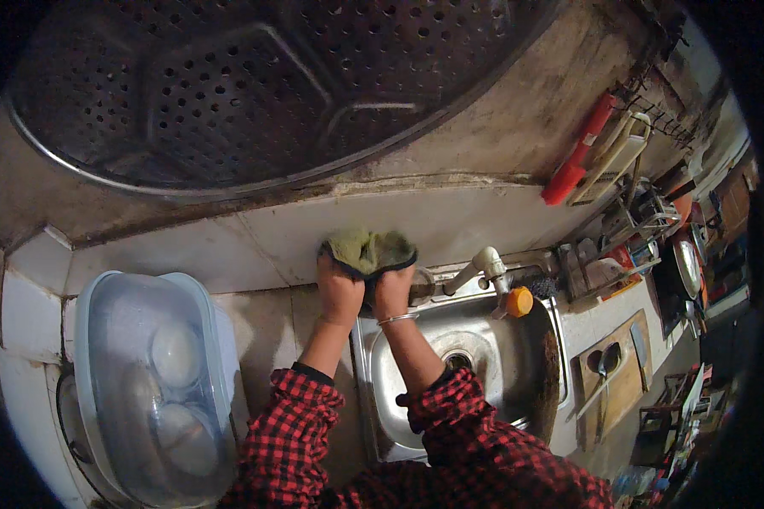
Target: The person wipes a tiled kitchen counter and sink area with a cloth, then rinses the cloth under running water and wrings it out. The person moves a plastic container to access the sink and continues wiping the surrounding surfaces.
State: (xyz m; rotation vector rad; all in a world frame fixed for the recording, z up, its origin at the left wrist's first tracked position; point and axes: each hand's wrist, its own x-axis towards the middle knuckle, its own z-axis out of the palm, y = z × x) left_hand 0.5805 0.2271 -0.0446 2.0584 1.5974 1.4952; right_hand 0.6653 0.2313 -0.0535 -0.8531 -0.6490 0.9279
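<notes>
A yellow-green cloth (366, 251) with a dark edge is gathered between my two hands, just in front of the tiled backsplash. My left hand (341, 296) grips its left end, and my right hand (395, 289), with a silver bangle at the wrist, grips the right end. The cloth's folds cover most of my fingers. Both hands are above the counter, by the back left corner of a stainless steel sink (388, 375). Partly hidden behind my right hand stands a round, see-through container (423, 285).
A faucet (486, 262) with an orange fitting (519, 301) overhangs the sink. Left stands a lidded plastic dish box (213, 356) holding bowls. A large perforated metal steamer tray (242, 95) looms above. At right, a wooden cutting board (624, 343) bears a knife and spoons.
</notes>
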